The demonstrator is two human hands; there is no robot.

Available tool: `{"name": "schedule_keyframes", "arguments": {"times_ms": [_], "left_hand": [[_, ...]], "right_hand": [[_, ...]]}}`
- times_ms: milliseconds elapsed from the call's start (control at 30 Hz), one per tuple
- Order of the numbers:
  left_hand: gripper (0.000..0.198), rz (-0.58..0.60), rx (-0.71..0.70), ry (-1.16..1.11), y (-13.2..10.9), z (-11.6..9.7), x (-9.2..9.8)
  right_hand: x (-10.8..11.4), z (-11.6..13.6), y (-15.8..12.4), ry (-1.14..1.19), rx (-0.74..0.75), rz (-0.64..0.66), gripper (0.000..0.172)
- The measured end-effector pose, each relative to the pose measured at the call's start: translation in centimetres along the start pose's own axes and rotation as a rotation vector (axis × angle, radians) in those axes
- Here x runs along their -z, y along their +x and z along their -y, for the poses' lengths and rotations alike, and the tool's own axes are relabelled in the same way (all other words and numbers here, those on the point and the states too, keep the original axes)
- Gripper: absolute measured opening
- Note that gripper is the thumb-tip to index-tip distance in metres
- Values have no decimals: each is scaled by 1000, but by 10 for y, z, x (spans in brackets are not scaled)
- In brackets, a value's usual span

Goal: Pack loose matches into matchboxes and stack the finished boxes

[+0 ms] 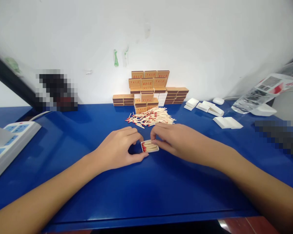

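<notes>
A small white matchbox tray (157,149) lies on the blue table with red-tipped matches (148,147) in it, their heads toward the left end. My left hand (123,146) grips that left end between the thumb at the near side and curled fingers at the far side. Over the tray's right half, the thumb and fingers of my right hand (169,138) are pinched together at the matches. Whatever is between those fingertips is hidden. Just beyond the hands is a loose pile of matches (156,116).
Stacked matchboxes (147,84) stand against the wall behind the pile. White empty trays (227,122) lie at the right, near a tilted plastic bottle (255,94) and a white mouse-like object (218,101). A power strip (17,143) sits at the left on the blue table (136,191).
</notes>
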State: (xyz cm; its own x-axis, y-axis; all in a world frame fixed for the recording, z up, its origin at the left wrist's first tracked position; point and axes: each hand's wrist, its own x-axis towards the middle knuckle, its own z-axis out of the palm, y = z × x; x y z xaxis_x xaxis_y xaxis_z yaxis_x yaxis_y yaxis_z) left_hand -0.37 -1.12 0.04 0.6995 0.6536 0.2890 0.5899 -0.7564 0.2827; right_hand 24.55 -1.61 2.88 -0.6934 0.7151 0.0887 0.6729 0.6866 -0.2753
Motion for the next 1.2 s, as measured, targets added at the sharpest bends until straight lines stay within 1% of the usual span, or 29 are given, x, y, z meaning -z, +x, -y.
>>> {"name": "schedule_keyframes", "arguments": {"times_ms": [67,133,200,233,333,400,533,633,733,867,1000,1100,1200], "left_hand": [[26,-6,1,-7,0,0,0],[26,-10,-3,-8,0,-1,0],[26,-13,-8,-5,0,-1,0],[26,-14,-11,-4,0,-2,1],[26,-19,-10,-3,0,-2,1],[25,-21,-11,-3,0,-2,1],[25,-23,-15,-13,0,-2,1],[26,-22,-17,-10,0,-2,1],[26,-16,-14,-5,0,-1,1],[25,-11,-13,-3,1,-1,1],[25,-10,-15,-5,1,-2,1],[25,-17,-20,-1,0,-2,2],[25,-15,-18,-5,0,-1,1]], "right_hand": [[10,-12,0,-36,-48,-88,14],[20,-30,-1,-121,-145,-159,17],[26,-47,-2,-199,-248,-154,18],[28,-54,-2,-211,-282,-128,20],[25,-65,-2,-175,-326,-30,23],[18,-65,0,-155,-332,-10,22],[4,-60,5,-179,-334,-37,24],[-1,-56,8,-184,-337,-24,20],[-1,-55,8,-167,-321,20,20],[4,-58,3,-153,-263,51,19],[8,-63,0,-103,-246,91,14],[11,-59,1,-53,-211,61,15],[12,-44,3,17,-154,12,21]]}}
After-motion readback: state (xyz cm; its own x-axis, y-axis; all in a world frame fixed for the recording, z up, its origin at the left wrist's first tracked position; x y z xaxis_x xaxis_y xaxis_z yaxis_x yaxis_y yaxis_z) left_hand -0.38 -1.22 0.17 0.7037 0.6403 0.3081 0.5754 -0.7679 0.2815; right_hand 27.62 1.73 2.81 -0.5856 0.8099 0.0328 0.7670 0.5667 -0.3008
